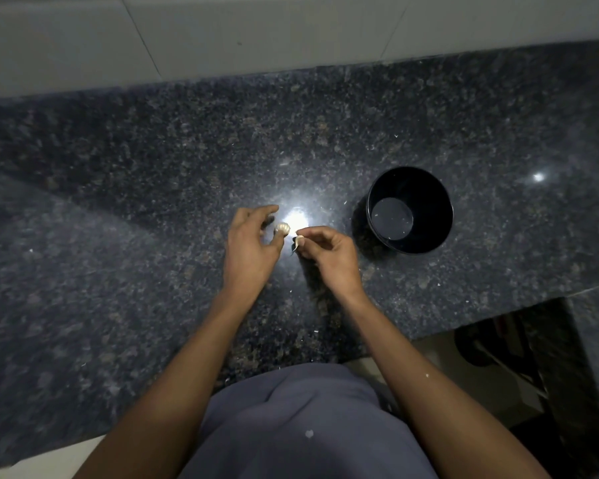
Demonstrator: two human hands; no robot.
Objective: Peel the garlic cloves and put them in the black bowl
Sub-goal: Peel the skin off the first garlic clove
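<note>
Our left hand (248, 248) hovers over the dark speckled tabletop (118, 202) in the head view, its fingers loosely curled, with the thumb and a fingertip pinching a small garlic bulb (282, 229) at the hand's 1 o'clock. Just beside it, at 3 o'clock, our right hand (329, 254) curls its fingers and pinches a single garlic clove (300, 240) between thumb and forefinger. The bulb and the clove sit near each other but apart, over a bright glare spot (296, 217) on the stone. We see the black bowl (409, 210) standing upright on the tabletop at 2 o'clock from our right hand, near it but not touching; inside we make out only a few pale flecks on its bottom. Small pale peel scraps (396, 136) dot the tabletop around the bowl. A grey-blue garment (301, 426) fills the 6 o'clock edge, between our forearms.
</note>
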